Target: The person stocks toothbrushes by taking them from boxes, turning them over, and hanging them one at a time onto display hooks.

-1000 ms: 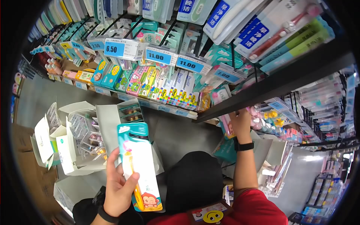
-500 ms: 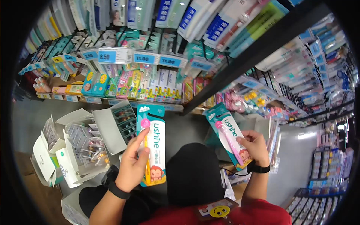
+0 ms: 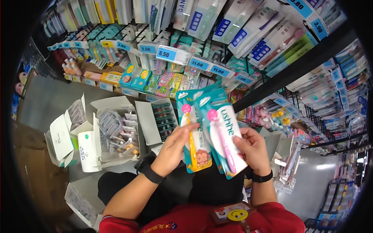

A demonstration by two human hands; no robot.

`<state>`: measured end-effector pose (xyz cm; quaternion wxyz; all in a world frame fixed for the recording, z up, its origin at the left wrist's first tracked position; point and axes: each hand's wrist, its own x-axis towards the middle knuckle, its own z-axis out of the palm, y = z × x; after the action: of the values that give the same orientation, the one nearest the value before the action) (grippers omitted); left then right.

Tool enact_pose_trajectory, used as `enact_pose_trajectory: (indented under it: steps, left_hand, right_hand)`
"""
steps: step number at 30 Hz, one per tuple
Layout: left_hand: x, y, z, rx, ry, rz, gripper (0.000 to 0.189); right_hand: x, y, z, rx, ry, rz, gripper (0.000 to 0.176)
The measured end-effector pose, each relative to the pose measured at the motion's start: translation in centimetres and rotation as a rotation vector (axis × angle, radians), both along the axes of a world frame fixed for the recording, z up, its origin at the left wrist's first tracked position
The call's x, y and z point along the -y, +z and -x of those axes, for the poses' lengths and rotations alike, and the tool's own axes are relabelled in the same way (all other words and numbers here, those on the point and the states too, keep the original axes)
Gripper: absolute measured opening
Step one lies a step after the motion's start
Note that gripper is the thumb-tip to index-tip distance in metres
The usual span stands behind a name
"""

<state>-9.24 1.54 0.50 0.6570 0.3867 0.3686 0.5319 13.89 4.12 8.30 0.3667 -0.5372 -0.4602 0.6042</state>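
Observation:
My left hand [image 3: 173, 149] is closed on a packaged toothbrush with a yellow handle [image 3: 192, 153], its thumb and fingers at the left side of the teal card. A monkey picture shows near the bottom of that pack. My right hand [image 3: 254, 150] grips a packaged toothbrush with a pink handle [image 3: 224, 140] by its right edge. Side by side in front of my lap, the packs overlap in this view, the pink one nearer the camera. More teal card [image 3: 213, 95] shows behind them at the top.
Open white cartons [image 3: 86, 149] of small packs stand on the left, beside a box of dark-sectioned packs [image 3: 163, 116]. Shelves of hanging toothbrushes [image 3: 237, 21] with price tags [image 3: 167, 54] run across the front. A black shelf post [image 3: 287, 70] slants at the right. Another carton [image 3: 83, 202] sits lower left.
Both packs have come together from apart; the pink one moved left to overlap the yellow one. More teal card now shows behind. The view has shifted, so shelves and cartons appear further right.

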Motion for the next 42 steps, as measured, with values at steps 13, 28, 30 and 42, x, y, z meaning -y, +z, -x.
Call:
enact_pose_trajectory:
  steps: [13, 28, 30, 42]
  left_hand:
    - [0.1, 0.9, -0.8, 0.183, -0.070, 0.074, 0.039]
    - [-1.1, 0.7, 0.3, 0.210, 0.074, 0.244, 0.026]
    - [-1.1, 0.7, 0.4, 0.182, 0.074, 0.241, 0.025]
    - [-1.4, 0.3, -1.4, -0.011, 0.060, 0.244, 0.027]
  right_hand:
    - [3.2, -1.6, 3.2, 0.144, 0.042, -0.354, 0.024]
    - [2.0, 1.7, -4.0, 0.104, -0.196, -0.101, 0.022]
    - [2.5, 2.5, -7.8, 0.138, -0.177, 0.008, 0.020]
    - [-2.3, -10.0, -16.0, 0.228, -0.445, -0.211, 0.039]
